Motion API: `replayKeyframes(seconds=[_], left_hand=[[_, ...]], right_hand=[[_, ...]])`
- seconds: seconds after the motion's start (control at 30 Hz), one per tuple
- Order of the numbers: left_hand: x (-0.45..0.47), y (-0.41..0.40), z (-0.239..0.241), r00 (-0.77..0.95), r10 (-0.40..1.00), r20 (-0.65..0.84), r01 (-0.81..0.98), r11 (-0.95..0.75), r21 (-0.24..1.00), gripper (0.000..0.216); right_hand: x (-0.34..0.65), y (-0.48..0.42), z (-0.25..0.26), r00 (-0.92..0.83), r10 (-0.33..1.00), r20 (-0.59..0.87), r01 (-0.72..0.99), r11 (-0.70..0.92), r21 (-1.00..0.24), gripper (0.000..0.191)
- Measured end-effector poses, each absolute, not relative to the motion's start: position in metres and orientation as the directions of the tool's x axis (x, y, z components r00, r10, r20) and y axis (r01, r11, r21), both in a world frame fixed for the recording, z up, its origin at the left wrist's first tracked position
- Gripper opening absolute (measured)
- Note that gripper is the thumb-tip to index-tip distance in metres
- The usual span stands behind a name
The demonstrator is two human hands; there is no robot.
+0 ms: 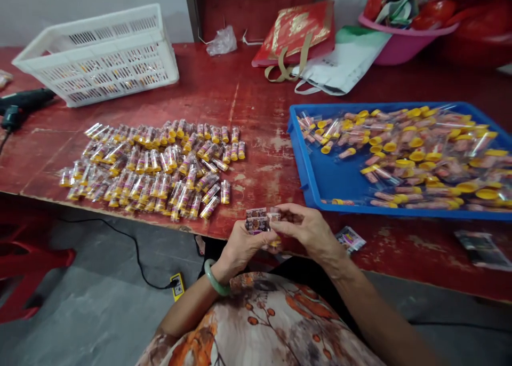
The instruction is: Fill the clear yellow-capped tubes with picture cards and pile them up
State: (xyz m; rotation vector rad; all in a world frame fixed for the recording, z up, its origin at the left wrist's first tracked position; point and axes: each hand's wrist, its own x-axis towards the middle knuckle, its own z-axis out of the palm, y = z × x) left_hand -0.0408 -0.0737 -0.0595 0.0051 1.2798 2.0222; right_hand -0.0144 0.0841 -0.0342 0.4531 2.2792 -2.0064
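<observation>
At the table's front edge my left hand [243, 246] is closed on a small stack of dark printed labels [256, 222]. My right hand [310, 230] meets it from the right, thumb and fingers pinching a lighter printed label sleeve [273, 216]. A bit of yellow [276, 242] shows below the fingers, perhaps a tube's cap; most of it is hidden. Left of my hands lie many labelled small tubes with yellow ends [156, 168], in loose rows. To the right, a blue tray [304, 166] holds many clear-wrapped, yellow-capped tubes with pinkish contents [416, 152].
A white plastic crate [168, 56] stands back left, beside a black heat-gun-like tool [28, 100]. Red [298, 30] and white bags [340, 59] and a pink basin [396, 46] are at the back. Flat printed packets [350, 239] lie below the tray. A red stool [32, 259] stands left.
</observation>
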Motion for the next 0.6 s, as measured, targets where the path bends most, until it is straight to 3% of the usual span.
replayKeyframes(seconds=[0.1,0.17,0.3,0.5,0.6], left_hand=[[-0.051,-0.074,-0.062,-0.762,0.533,-0.367,-0.567,-0.275,0.776,0.041],[-0.058,-0.078,-0.064,-0.807,0.450,-0.382,-0.545,-0.320,0.775,0.043],[-0.065,-0.093,-0.064,-0.863,0.232,-0.448,-0.504,-0.427,0.751,0.045],[-0.053,-0.112,-0.060,-0.772,0.342,-0.536,-0.635,-0.454,0.625,0.037],[-0.051,-0.115,-0.056,-0.776,0.348,-0.526,-0.629,-0.473,0.617,0.033]], right_hand=[[-0.037,0.076,-0.032,-0.933,0.211,-0.293,0.294,-0.030,-0.955,0.032],[-0.060,0.074,-0.035,-0.919,0.266,-0.291,0.301,-0.002,-0.954,0.031],[-0.126,0.065,-0.053,-0.900,0.358,-0.248,0.341,0.227,-0.912,0.023],[-0.200,0.032,-0.070,-0.918,0.334,-0.214,0.380,0.585,-0.716,0.028],[-0.198,0.020,-0.057,-0.943,0.330,-0.043,0.295,0.767,-0.569,0.032]])
